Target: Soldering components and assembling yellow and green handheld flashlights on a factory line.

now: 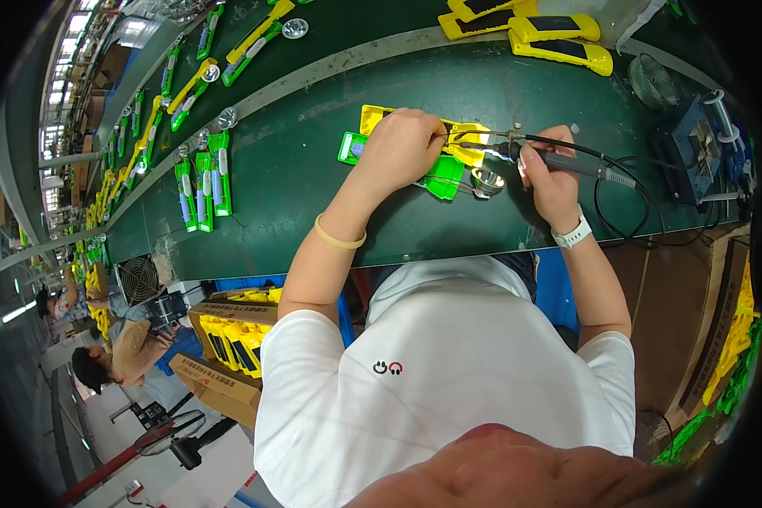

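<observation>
My right hand grips a soldering iron by its dark grey handle. The iron's tip points left, over the narrow end of a yellow plastic casing. Above that casing my left hand is closed in a pinch; its fingers hide what they hold. Below the yellow part lies a green casing, partly covered by my left hand, with a pale blue cell showing at its left end. Thin wires run from the green casing toward a shiny reflector cup, just below the iron.
Green casings with cells and reflectors lie to the left. Yellow casings with dark panels are piled at the far right. A blue machine with a spool stands right, near the looped black cable. Yellow parts fill a carton below left.
</observation>
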Demonstrator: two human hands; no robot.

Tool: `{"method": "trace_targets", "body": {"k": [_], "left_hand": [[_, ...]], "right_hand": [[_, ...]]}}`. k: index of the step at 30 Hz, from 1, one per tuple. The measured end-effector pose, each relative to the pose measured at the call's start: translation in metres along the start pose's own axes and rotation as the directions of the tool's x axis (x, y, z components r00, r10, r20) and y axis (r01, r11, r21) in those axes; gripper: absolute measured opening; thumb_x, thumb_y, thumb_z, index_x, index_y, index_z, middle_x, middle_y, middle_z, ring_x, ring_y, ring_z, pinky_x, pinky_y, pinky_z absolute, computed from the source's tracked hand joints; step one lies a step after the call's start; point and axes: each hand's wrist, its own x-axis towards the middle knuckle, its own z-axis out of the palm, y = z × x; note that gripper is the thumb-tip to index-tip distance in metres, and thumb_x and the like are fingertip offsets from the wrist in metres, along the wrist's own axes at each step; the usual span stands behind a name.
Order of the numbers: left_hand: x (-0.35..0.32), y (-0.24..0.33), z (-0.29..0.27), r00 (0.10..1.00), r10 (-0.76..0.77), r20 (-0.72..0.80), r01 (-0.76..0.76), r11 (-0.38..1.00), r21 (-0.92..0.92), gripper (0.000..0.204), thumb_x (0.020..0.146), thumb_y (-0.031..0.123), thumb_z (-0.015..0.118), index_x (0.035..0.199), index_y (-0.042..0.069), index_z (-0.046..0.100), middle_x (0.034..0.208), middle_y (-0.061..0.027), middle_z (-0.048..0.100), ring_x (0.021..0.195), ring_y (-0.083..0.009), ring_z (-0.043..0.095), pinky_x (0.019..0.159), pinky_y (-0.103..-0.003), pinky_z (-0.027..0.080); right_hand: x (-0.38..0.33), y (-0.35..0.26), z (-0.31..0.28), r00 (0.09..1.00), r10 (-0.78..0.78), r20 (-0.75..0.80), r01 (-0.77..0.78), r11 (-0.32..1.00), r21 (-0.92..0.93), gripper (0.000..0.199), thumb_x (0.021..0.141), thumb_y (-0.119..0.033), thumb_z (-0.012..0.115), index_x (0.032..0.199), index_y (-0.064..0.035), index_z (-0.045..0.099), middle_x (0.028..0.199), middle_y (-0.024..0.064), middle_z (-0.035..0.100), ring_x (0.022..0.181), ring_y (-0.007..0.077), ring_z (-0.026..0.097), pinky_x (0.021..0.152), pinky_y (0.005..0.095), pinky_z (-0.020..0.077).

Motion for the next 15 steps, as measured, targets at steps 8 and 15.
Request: {"method": "trace_targets", "body": {"k": [8,15], "left_hand": [[-0.0012,0.0022,-0.0017,1.000,-0.011,-0.008,0.011,1.000,0.003,0.013,0.076,0.014,0.059,0.080,0.002,0.065,0.074,-0.0163,0.061,0.075,-0.0325,0.057,0.069,-0.041,0.046],[-0.0008,0.0017,0.0004,1.000,-0.007,-0.014,0.007,1.000,0.000,0.014,0.077,0.015,0.059,0.080,0.002,0.064,0.074,-0.0168,0.060,0.074,-0.0329,0.057,0.069,-0.041,0.046]], "right_hand": [[0.0008,0.0045,-0.0025,0.996,-0.051,0.074,0.067,0.969,-0.238,0.016,0.085,-0.006,0.056,0.090,-0.0053,0.040,0.067,0.0014,0.049,0.053,0.0045,0.044,0.047,0.0184,0.0367],[-0.0002,0.0034,-0.0005,0.997,-0.055,0.063,0.067,0.977,-0.201,0.017,0.085,-0.006,0.056,0.091,-0.0056,0.040,0.069,0.0022,0.050,0.054,0.0053,0.045,0.047,0.0187,0.0373]]}}
